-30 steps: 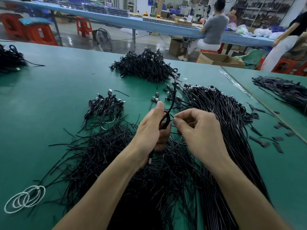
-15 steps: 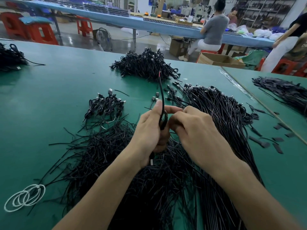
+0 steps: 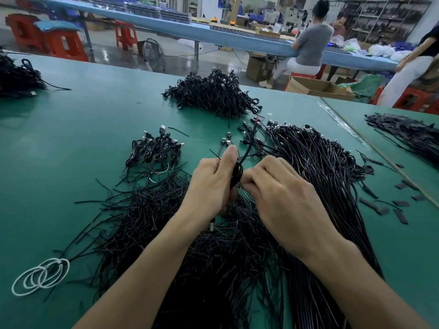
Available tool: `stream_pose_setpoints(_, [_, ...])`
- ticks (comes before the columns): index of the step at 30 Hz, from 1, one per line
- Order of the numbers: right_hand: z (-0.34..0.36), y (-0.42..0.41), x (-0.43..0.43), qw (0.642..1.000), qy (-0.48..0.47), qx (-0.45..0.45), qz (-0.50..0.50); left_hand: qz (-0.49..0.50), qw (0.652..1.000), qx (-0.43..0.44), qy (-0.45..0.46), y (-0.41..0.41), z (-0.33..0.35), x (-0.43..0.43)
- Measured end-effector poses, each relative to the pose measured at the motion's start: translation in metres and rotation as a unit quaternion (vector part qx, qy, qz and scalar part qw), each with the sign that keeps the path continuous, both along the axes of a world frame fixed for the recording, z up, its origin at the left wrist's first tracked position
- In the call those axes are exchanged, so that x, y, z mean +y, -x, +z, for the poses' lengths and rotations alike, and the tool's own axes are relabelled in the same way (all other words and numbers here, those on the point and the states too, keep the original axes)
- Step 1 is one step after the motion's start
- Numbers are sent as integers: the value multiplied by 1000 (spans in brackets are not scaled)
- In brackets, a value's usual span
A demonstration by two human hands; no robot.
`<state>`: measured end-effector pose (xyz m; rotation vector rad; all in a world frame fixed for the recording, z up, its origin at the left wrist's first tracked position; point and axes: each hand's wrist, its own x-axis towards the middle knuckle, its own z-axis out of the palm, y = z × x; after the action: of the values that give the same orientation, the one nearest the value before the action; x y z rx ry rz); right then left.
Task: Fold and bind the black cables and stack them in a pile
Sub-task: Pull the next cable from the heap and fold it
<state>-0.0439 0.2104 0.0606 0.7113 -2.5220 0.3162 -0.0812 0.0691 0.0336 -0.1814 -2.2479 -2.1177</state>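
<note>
My left hand (image 3: 211, 184) grips a folded black cable (image 3: 237, 170), thumb pointing up along it. One end of that cable sticks up and away toward the far side; a metal plug hangs below my palm. My right hand (image 3: 282, 198) pinches at the fold from the right, fingers curled; what it pinches is too thin to make out. A small pile of bound cables (image 3: 156, 153) lies to the left. Straight loose cables (image 3: 316, 167) fan out on the right. Short black ties (image 3: 147, 219) are heaped under my hands.
A big heap of bound cables (image 3: 213, 93) sits at the far middle of the green table (image 3: 71, 143), another heap (image 3: 16, 77) at far left. White wire rings (image 3: 40, 276) lie near left. Black strips (image 3: 380, 207) are scattered right. People sit at a blue bench behind.
My right hand has closed in against the left at the cable's fold. The free cable end swung left, then back right, and my hands rose slightly.
</note>
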Motion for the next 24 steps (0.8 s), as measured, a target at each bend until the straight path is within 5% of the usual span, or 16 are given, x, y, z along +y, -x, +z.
stream_pose_setpoints(5, [0,-1,2,991,-108,64,54,-57,996,-59,-18,1,-5,4])
stream_pose_setpoints(9, [10,3,8,983,-146,25,104,-170,973,-148,-52,0,-12,3])
stream_pose_setpoints(13, [12,2,6,992,-90,-58,68,-217,949,-225,-39,3,-14,2])
stream_pose_setpoints(17, [7,6,8,982,85,-169,29,-300,901,-290,-121,10,-14,-3])
stream_pose_setpoints(20, [9,12,13,970,128,-206,4,-383,861,-294,-163,10,-12,-9])
stream_pose_setpoints(24, [10,15,19,960,127,-247,-19,-387,883,-253,-79,4,-9,-8])
